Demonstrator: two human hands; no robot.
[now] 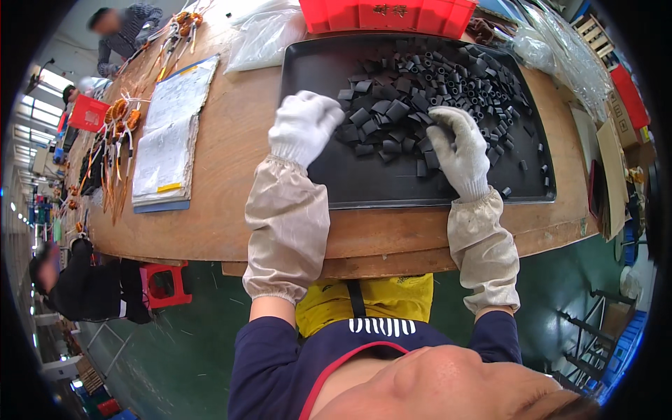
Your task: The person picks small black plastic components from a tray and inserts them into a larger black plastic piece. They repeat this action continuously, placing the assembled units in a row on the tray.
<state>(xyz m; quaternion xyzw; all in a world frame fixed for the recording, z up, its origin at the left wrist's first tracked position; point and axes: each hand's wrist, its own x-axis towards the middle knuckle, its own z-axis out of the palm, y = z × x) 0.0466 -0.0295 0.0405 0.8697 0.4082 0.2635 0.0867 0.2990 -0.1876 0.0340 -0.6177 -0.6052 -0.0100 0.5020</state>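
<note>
A large black tray [364, 189] lies on the wooden table in front of me. In it, a heap of short black tube pieces [395, 110] is spread out, some flattened and some round. My left hand [304, 126], in a white glove, is over the tray's left side, at the left edge of the heap. Its fingers are curled closed, and whatever they may hold is hidden. My right hand [462, 150], also white-gloved, hovers at the near side of the heap, thumb and fingers apart, with nothing visible between them. Beige sleeve covers reach over both forearms.
A red bin [388, 15] stands behind the tray. Left lie a clipboard with papers [168, 133], a clear plastic bag [266, 38] and wired copper coils [122, 115]. Plastic film [553, 52] and cardboard [611, 178] are at right. Another person [91, 280] sits near a red stool [166, 283].
</note>
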